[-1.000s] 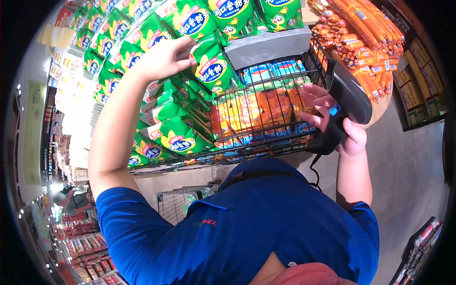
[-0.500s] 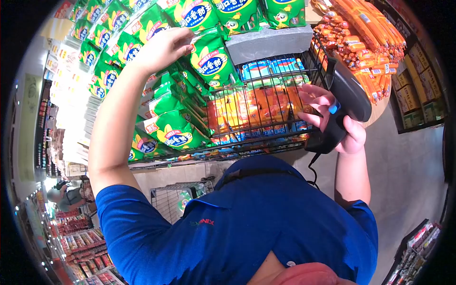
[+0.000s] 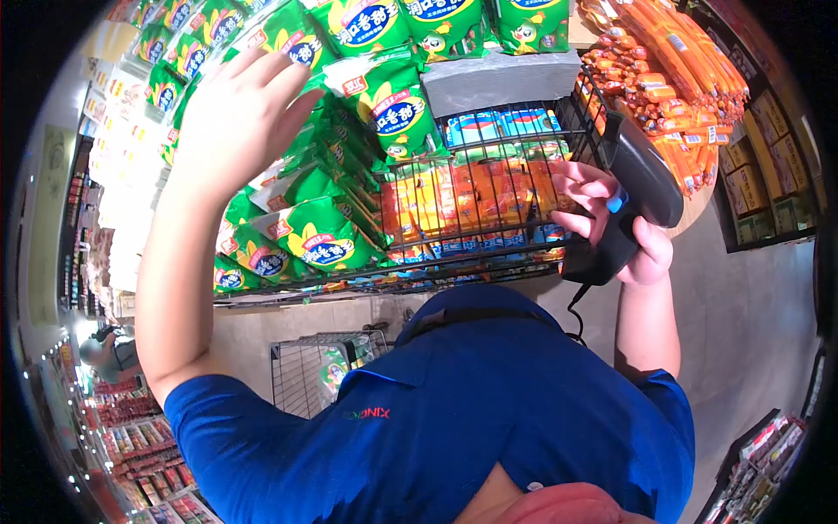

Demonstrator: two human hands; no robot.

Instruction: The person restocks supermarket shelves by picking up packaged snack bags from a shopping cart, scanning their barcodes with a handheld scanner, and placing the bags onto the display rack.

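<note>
My left hand (image 3: 244, 118) reaches over the rows of green snack bags, back of the hand up. Its thumb stands apart from the fingers, whose tips bend down over the bags; nothing shows in it. Beside it, a green bag (image 3: 387, 109) with a blue oval label and yellow corn leans upright. More green bags (image 3: 319, 234) stand in the near rows. On the other side, my right hand (image 3: 650, 253) grips the handle of a black handheld scanner (image 3: 644, 170) with a cord hanging down. A blue band (image 3: 617, 200) shows by its fingers.
A black wire basket (image 3: 489, 253) holds orange-yellow packets (image 3: 471, 196) and blue packets (image 3: 504, 125). Behind them lies a grey block (image 3: 497, 80). Orange-wrapped sausages (image 3: 668, 96) are heaped at right. A wire cart (image 3: 301, 375) stands below, and a person (image 3: 113, 354) is at far left.
My left hand has moved left and nearer to me, away from the upright green bag, uncovering more of it. My right hand and the scanner have stayed nearly still.
</note>
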